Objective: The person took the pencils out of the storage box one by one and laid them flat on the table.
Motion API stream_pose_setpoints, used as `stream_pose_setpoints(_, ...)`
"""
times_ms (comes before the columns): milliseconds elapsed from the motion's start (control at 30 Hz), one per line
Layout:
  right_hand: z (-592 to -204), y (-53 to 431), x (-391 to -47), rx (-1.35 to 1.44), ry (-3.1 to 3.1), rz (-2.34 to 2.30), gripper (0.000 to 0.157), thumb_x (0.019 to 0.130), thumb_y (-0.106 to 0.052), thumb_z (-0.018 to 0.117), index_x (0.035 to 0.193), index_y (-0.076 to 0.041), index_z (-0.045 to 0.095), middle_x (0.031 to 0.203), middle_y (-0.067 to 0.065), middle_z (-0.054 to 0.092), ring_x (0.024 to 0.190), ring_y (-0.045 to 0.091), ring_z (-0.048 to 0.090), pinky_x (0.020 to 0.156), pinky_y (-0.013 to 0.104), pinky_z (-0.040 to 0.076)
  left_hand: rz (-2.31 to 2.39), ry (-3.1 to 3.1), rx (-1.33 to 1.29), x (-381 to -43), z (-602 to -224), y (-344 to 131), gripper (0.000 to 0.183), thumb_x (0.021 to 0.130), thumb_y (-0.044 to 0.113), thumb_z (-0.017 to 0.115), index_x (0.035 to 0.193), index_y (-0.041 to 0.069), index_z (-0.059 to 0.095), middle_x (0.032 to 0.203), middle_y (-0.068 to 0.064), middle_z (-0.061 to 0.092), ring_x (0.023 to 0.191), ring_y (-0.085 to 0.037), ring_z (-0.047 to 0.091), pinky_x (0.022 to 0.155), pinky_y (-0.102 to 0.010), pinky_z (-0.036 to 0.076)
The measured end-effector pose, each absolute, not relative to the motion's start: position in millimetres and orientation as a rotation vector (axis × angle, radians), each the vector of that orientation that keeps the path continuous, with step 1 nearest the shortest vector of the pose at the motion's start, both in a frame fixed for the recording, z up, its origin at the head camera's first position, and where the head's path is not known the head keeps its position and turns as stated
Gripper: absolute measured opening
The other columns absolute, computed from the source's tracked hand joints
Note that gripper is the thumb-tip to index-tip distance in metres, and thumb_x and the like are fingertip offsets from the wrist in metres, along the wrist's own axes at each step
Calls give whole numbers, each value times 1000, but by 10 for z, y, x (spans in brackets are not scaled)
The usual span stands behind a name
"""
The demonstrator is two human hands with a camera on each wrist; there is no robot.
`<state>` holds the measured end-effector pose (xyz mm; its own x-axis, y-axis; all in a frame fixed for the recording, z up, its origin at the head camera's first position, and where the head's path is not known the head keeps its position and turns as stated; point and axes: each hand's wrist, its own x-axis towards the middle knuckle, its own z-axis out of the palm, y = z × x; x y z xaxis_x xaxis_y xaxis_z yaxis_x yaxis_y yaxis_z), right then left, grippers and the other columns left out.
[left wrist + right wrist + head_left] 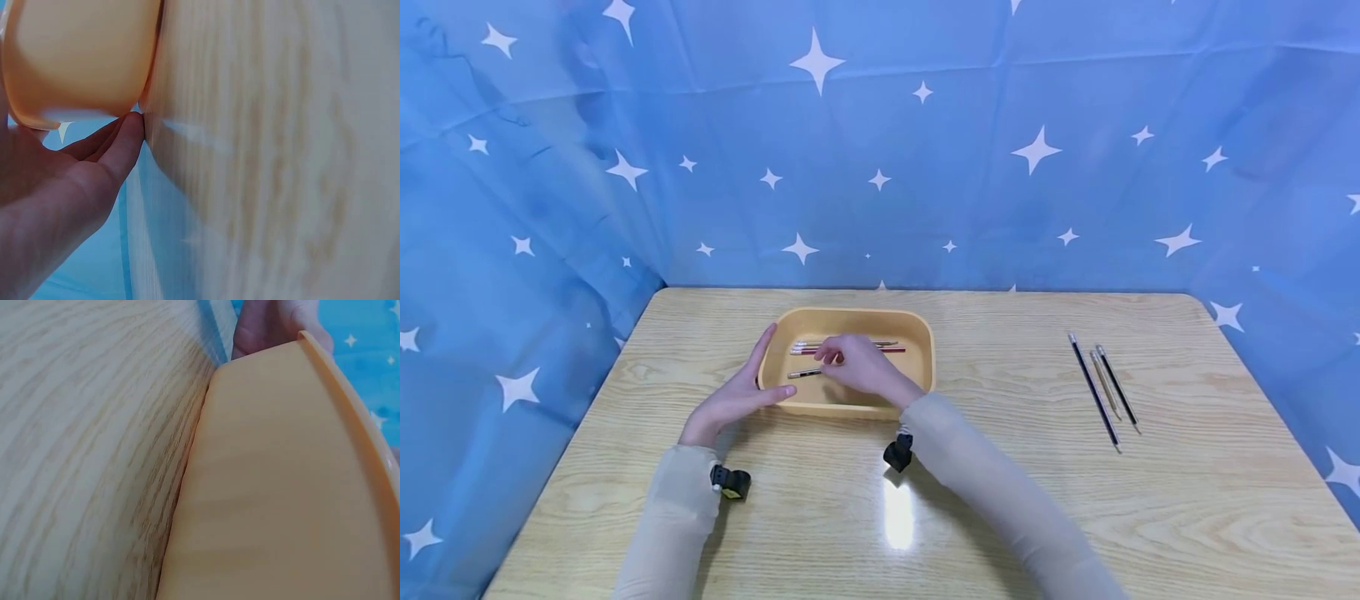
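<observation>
A shallow tan plastic tray (925,329) stands on the table, long side across. My left hand (741,396) holds its left end, thumb over the near rim and fingers along the outer side. In the left wrist view, fingertips (132,125) sit low against the tray wall (81,56). My right hand (859,365) reaches over the near rim into the tray, thumb and index finger pinching a dark pencil (803,373); its right part is hidden under the hand. Just beyond, several pencils (891,351) lie side by side, one of them red.
To the right, a long dark pencil (1093,392), a gold-coloured pencil (1105,385) and a shorter dark pencil (1118,390) lie on the wooden table (1000,358). A blue cloth (955,167) with white stars hangs behind the table and along its sides.
</observation>
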<state>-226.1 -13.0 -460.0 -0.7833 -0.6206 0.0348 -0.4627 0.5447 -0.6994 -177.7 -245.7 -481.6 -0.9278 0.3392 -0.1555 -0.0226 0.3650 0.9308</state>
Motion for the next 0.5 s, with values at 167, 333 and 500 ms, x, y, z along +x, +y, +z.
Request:
stream_pose_setpoints(167,-4650,-137,-2302,-830,2513,-1069,24,90,-11,69,112,-3,70,101,5,68,92,17,61,81,27,48,1582,2303,278,-1771,-4821,-2439,101,89,27,70,153,43,-7,160,-9,-10,141,-42,10,107,-63,11)
stream_pose_setpoints(333,-4693,-136,-2326,-802,2497,-1045,28,90,-12,70,116,-4,69,107,7,68,97,19,61,84,31,48,1583,2299,270,-1769,-4807,-2438,102,90,28,70,153,41,-8,160,-8,-12,141,-43,9,106,-65,12)
stream_pose_setpoints(500,-4717,-152,-2328,-841,2542,-897,34,90,-20,70,123,-11,67,115,4,66,107,20,57,93,36,42,1598,2273,272,-1781,-4809,-2445,102,90,25,69,154,38,-9,159,-10,-13,139,-43,13,106,-64,14)
